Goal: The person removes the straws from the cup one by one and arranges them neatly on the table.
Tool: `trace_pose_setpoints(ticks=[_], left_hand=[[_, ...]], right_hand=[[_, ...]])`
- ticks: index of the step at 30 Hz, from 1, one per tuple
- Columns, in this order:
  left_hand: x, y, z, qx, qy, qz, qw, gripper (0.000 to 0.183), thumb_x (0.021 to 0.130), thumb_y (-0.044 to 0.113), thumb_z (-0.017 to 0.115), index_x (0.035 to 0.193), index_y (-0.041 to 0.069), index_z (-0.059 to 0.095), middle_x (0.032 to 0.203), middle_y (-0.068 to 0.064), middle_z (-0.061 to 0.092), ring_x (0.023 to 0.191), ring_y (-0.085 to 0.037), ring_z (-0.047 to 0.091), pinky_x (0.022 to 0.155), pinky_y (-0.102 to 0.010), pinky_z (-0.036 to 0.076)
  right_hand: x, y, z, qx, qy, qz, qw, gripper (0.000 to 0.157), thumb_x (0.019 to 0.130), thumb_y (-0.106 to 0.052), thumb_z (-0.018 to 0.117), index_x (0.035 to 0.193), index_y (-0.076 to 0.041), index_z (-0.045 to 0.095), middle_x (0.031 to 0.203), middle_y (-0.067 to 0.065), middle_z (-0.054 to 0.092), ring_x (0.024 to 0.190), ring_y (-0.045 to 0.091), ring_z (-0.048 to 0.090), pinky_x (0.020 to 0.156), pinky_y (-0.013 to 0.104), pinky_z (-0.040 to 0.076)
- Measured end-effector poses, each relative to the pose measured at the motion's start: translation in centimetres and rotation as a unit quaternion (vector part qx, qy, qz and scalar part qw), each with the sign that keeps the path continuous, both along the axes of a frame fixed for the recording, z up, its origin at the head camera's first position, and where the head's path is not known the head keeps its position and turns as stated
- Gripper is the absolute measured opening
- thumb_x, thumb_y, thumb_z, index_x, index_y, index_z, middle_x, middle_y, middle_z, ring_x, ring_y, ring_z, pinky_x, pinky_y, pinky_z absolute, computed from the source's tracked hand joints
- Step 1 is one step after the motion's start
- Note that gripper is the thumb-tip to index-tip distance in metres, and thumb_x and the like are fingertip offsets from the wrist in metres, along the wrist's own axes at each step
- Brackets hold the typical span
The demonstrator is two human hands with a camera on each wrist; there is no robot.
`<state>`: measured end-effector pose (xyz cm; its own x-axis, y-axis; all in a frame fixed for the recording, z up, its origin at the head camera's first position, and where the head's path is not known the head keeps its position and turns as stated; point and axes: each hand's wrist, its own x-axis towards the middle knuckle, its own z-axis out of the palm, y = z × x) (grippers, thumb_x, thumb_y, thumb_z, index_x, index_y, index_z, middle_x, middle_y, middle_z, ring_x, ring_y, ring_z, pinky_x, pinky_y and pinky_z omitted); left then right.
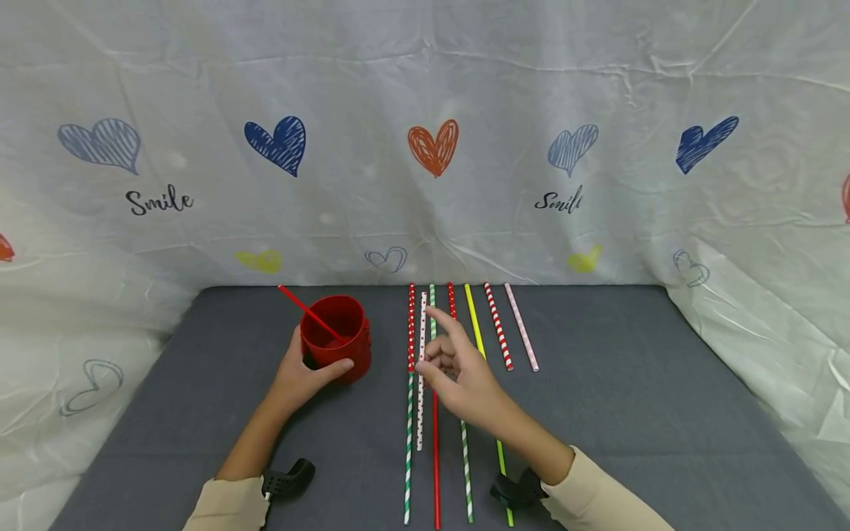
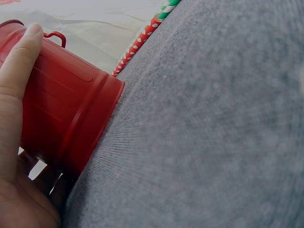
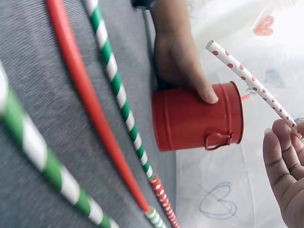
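Observation:
My left hand (image 1: 302, 376) grips a small red bucket (image 1: 358, 354) standing on the grey table, its thumb lying across the front wall. One red straw (image 1: 299, 304) leans inside, its upper end sticking out over the rim. To the right of the bucket, my right hand (image 1: 468, 376) pinches a white straw with red dots (image 3: 251, 84) between thumb and fingers. That straw is raised off the cloth in the right wrist view, its lower end free. A small wire handle (image 3: 218, 138) shows on the bucket's side.
Several straws lie lengthwise on the table under and around my right hand: red dotted (image 1: 411, 332), green striped (image 1: 408, 457), red (image 1: 436, 464), yellow (image 1: 474, 317), red striped (image 1: 499, 328) and pink (image 1: 522, 328). A white cloth with printed hearts (image 1: 433, 147) hangs behind the table (image 1: 631, 413).

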<state>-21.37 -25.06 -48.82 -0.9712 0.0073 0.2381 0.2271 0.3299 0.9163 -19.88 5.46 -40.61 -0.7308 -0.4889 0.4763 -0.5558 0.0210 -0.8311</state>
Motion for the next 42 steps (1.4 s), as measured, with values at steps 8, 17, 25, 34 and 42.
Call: trace_pose_setpoints(ticks=[8,17,25,34,42], left_hand=[[-0.1,-0.1,0.0,0.004,0.004,-0.006,1.0000,0.093,0.083,0.016,0.083,0.155,0.014,0.025,0.146,-0.005,0.044,0.128,-0.022,0.042,0.095,-0.051,0.046],[-0.1,-0.1,0.0,0.006,0.008,-0.009,0.9999,0.093,0.083,0.014,0.083,0.155,0.014,0.025,0.146,-0.006,0.044,0.127,-0.021,0.042,0.094,-0.044,0.047],[0.0,-0.1,0.1,0.002,0.005,-0.004,1.0000,0.094,0.082,0.016,0.084,0.155,0.013,0.024,0.146,-0.005,0.044,0.127,-0.021,0.041,0.094,-0.051,0.046],[0.0,0.0,0.3,0.008,0.003,-0.006,0.9999,0.091,0.083,0.013,0.083,0.154,0.012,0.026,0.146,-0.009,0.044,0.128,-0.025,0.042,0.097,-0.053,0.043],[0.0,0.1,0.1,-0.003,0.002,-0.007,1.0000,0.092,0.083,0.008,0.080,0.155,0.004,0.022,0.147,-0.018,0.041,0.129,-0.032,0.041,0.096,-0.056,0.043]], right_hand=[[0.5,2.0,-0.8,0.031,-0.006,-0.018,0.999,0.073,0.096,0.003,0.065,0.156,-0.012,0.028,0.088,0.002,0.059,0.072,0.020,0.062,0.068,0.033,0.054],[0.8,4.7,-1.6,0.047,-0.002,-0.022,0.999,0.071,0.094,0.008,0.065,0.154,-0.006,0.031,0.087,0.005,0.060,0.068,0.018,0.061,0.062,0.030,0.053],[0.9,7.2,-2.3,0.092,-0.038,-0.016,0.995,0.070,0.094,0.005,0.065,0.153,-0.014,0.033,0.087,0.006,0.060,0.065,0.019,0.061,0.060,0.030,0.053],[1.1,9.8,-2.7,0.149,-0.072,-0.037,0.986,0.072,0.091,0.010,0.065,0.152,-0.010,0.033,0.081,0.007,0.060,0.059,0.017,0.061,0.055,0.030,0.053],[1.5,11.5,-3.2,0.220,-0.025,-0.062,0.973,0.068,0.088,0.009,0.068,0.147,-0.004,0.038,0.076,-0.002,0.060,0.055,0.005,0.057,0.051,0.027,0.050]])
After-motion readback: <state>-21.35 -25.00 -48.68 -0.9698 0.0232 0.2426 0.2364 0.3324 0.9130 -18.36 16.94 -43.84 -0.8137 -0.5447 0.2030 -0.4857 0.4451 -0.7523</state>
